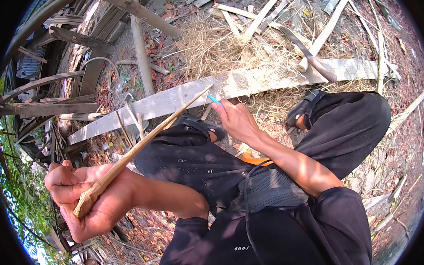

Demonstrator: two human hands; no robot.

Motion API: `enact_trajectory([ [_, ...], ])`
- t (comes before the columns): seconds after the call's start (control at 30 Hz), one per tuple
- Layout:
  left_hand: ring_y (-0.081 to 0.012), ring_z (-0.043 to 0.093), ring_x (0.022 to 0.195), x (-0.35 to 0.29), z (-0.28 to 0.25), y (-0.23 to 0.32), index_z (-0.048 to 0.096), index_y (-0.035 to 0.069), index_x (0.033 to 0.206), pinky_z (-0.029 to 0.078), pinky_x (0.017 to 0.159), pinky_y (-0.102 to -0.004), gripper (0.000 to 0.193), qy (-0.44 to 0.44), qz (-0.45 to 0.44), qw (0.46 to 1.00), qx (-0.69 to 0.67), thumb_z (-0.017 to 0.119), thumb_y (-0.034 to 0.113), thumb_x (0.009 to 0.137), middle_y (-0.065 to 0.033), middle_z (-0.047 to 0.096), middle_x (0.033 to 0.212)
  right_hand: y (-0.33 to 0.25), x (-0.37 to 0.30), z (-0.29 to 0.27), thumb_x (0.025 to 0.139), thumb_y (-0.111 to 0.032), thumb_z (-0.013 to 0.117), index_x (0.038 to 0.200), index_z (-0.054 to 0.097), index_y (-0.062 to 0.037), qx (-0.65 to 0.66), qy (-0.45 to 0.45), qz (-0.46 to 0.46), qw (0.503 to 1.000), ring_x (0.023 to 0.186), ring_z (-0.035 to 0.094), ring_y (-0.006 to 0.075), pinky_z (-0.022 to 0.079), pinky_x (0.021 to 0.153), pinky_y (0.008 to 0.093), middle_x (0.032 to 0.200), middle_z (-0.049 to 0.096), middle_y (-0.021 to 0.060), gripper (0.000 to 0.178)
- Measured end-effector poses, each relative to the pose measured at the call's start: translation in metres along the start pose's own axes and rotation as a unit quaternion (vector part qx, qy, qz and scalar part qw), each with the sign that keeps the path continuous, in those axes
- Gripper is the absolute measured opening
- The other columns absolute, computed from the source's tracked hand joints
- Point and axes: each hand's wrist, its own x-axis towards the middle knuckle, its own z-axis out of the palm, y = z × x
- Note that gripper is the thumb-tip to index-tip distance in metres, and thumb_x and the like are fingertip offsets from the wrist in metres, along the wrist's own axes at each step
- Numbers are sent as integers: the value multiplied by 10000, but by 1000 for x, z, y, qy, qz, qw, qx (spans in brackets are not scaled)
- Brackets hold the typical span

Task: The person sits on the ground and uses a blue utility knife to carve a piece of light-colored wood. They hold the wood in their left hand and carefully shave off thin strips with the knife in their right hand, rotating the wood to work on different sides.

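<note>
My left hand (96, 193), raised at the lower left, is closed around the thick, rough end of a tapered wooden stick (140, 148). The stick slants up and to the right, and its thin tip lies over the grey plank (171, 100). Close by that tip, my right hand (241, 123) is closed on a slim light-blue tool (214, 100). Only a short blue length of it shows past my fingers, so its kind is unclear. A curved-bladed knife with a brown wooden handle (322, 71) rests across the plank farther right.
Pale shavings (211, 49) are heaped behind the plank. Several wooden strips (262, 18) lie beyond them. Stacked poles and boards (47, 108) crowd the left side. Both my legs in black trousers (349, 124) are bent near the plank, and an orange object (254, 159) is between them.
</note>
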Motion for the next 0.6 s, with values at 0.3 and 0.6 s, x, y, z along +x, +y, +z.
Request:
enact_trajectory([
  [0.3,-225,465,753,3,-8,-6,315,112,543,406,698,-358,356,14,-1,1000,-2,326,384,772,-92,401,591,132,52,48,965,-372,361,934,577,12,-113,-18,34,993,825,602,453,477,760,500,828,619,283,441],
  [0.6,-227,453,753,12,-24,-19,348,116,520,416,733,-382,342,3,-20,998,-57,373,355,763,-35,311,529,169,88,79,950,-466,344,1029,604,-22,-181,-46,97,978,952,581,435,463,832,488,982,612,278,520],
])
